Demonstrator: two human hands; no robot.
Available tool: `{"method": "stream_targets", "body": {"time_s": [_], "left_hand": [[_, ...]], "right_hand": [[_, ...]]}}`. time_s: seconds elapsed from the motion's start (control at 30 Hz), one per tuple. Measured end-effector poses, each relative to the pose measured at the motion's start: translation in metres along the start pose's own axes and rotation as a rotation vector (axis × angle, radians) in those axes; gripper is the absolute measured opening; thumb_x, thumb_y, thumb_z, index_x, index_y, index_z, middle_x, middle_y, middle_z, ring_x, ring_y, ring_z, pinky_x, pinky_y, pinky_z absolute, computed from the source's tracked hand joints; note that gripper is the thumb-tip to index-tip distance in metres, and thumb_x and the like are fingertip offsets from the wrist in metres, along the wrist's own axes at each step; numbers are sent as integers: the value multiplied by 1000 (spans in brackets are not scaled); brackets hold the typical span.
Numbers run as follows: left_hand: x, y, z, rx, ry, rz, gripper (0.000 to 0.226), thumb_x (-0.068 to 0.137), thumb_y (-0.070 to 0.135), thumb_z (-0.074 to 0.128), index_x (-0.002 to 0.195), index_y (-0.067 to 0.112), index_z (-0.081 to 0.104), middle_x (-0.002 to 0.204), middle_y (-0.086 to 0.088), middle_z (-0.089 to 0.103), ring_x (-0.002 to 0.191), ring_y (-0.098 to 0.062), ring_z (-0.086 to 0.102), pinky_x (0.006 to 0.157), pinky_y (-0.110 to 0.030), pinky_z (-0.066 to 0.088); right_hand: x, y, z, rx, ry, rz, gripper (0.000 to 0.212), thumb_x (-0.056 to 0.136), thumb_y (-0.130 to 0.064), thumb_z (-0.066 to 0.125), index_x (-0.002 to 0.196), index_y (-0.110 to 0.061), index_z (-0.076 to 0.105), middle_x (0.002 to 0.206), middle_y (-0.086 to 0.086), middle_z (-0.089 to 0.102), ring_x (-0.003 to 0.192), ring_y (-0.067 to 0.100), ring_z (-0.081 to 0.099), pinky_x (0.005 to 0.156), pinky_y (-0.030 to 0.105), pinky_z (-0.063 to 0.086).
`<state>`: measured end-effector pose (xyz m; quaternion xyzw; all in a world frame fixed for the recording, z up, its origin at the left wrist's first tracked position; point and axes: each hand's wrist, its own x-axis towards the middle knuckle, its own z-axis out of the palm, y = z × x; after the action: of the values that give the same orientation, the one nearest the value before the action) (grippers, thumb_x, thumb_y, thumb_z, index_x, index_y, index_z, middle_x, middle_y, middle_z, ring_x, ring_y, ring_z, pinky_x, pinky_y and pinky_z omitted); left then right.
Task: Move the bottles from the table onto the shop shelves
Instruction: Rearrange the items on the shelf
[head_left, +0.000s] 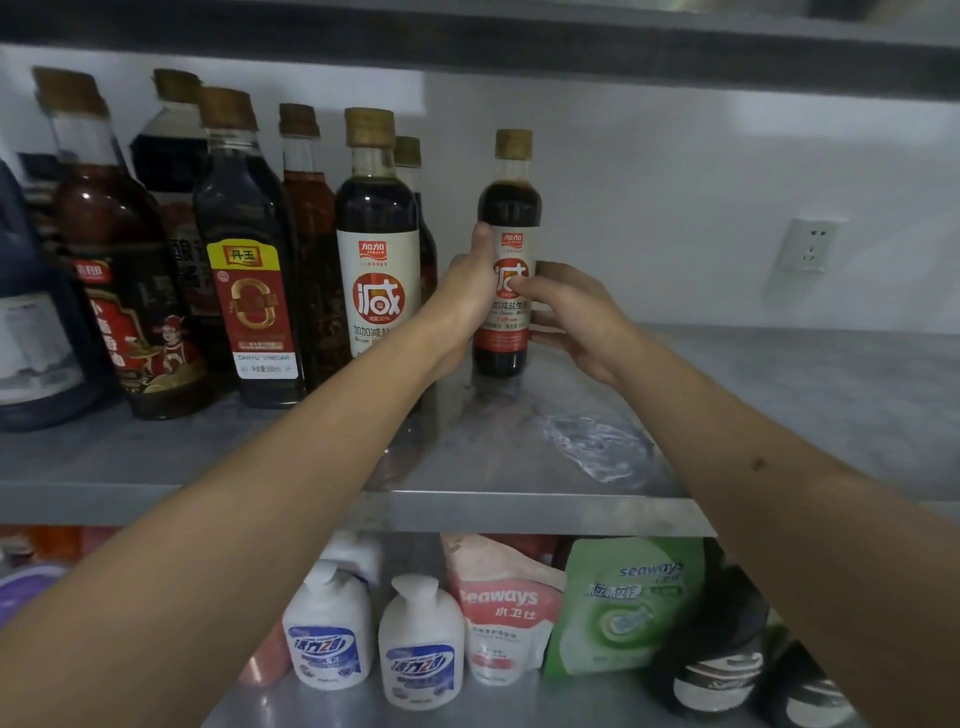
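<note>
Forearms: both bare, reaching from the lower edge across the shelf front toward one bottle.
Left hand (470, 280): grip curled round the left side of the soy sauce bottle (506, 249), thumb up on the label's upper edge.
Right hand (563, 317): grip wrapped round the bottle's right side, fingertips pressed on the label front.
Soy sauce bottle: upright, base on the metal shelf (779, 395), dark liquid, white and red label, tan cap; apart from the row to its left.
Matching bottle (378, 234): same label, standing just left of the left hand.
Vinegar bottle (249, 249): yellow and red label, further left among other dark bottles.
Lower shelf: two white pump bottles (422, 644), a pink pouch (501, 608), a green pouch (623, 608).
Wall socket (808, 245): on the white wall, right of the bottle.
</note>
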<state>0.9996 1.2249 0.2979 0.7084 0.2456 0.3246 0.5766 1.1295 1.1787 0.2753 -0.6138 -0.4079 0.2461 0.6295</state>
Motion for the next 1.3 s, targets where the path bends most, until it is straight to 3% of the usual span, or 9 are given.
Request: {"method": "stream_targets", "body": {"time_s": [0.1, 0.43, 0.57, 0.67, 0.77, 0.83, 0.97, 1.07, 1.3], "left_hand": [[-7, 0, -3, 0, -11, 12, 61, 108, 54, 15, 151, 19, 42, 151, -9, 50, 141, -23, 45, 104, -38, 33], [-53, -14, -12, -43, -137, 1, 64, 106, 58, 23, 154, 19, 40, 152, -7, 50, 140, -23, 46, 120, -48, 31], [-79, -21, -19, 30, -118, 47, 59, 105, 56, 32, 141, 17, 56, 139, -2, 62, 126, -17, 58, 114, -46, 40], [-104, -18, -20, 20, -115, 71, 52, 107, 51, 35, 137, 15, 59, 133, -2, 65, 119, -16, 61, 111, -42, 44], [-132, -11, -20, 0, -84, 101, 37, 107, 44, 40, 124, 20, 62, 121, 0, 68, 109, -14, 65, 97, -34, 52], [-157, -9, -23, 32, -61, 157, 29, 107, 40, 43, 121, 25, 63, 117, 5, 69, 105, -9, 66, 84, -27, 53], [-204, -19, -42, 236, 28, 344, 16, 103, 38, 53, 107, 31, 67, 106, 13, 69, 103, -10, 65, 96, -37, 52], [-240, -24, -50, 442, 53, 425, 18, 101, 37, 56, 109, 28, 69, 101, 14, 68, 98, -7, 62, 95, -36, 51], [-325, -28, -56, 917, 47, 453, 52, 99, 61, 42, 139, 31, 55, 142, 4, 53, 132, -21, 48, 102, -51, 39]], "right_hand": [[-11, -3, 3, -43, 50, 3, 54, 89, -30, 74, 139, -19, 57, 126, 2, 67, 113, 20, 65, 89, 35, 53], [-85, -12, 15, -127, 214, 13, 45, 91, -28, 73, 134, -19, 61, 114, -1, 65, 108, 19, 65, 94, 38, 58], [-125, -17, 19, -304, 293, -74, 34, 94, -32, 70, 125, -20, 67, 112, -7, 68, 107, 12, 65, 94, 30, 54], [-156, -21, 20, -335, 372, -91, 19, 97, -38, 64, 108, -23, 69, 106, -8, 70, 107, 14, 66, 97, 33, 52], [-192, -26, 14, -399, 396, -124, 27, 101, -43, 55, 105, -21, 71, 94, -9, 69, 98, 14, 65, 99, 39, 51], [-222, -33, 6, -567, 380, -153, 38, 103, -47, 49, 112, -18, 72, 99, -2, 72, 101, 18, 65, 98, 40, 50], [-278, -50, -15, -948, 343, -117, 53, 100, -63, 39, 118, -23, 69, 117, 0, 72, 109, 22, 63, 95, 44, 50], [-324, -55, -20, -1183, 353, -121, 57, 99, -68, 35, 124, -27, 66, 126, -1, 68, 113, 23, 62, 93, 42, 48], [-437, -54, 0, -1445, 395, -82, 62, 96, -69, 34, 134, -26, 59, 133, 2, 62, 121, 27, 55, 102, 43, 36]]}}
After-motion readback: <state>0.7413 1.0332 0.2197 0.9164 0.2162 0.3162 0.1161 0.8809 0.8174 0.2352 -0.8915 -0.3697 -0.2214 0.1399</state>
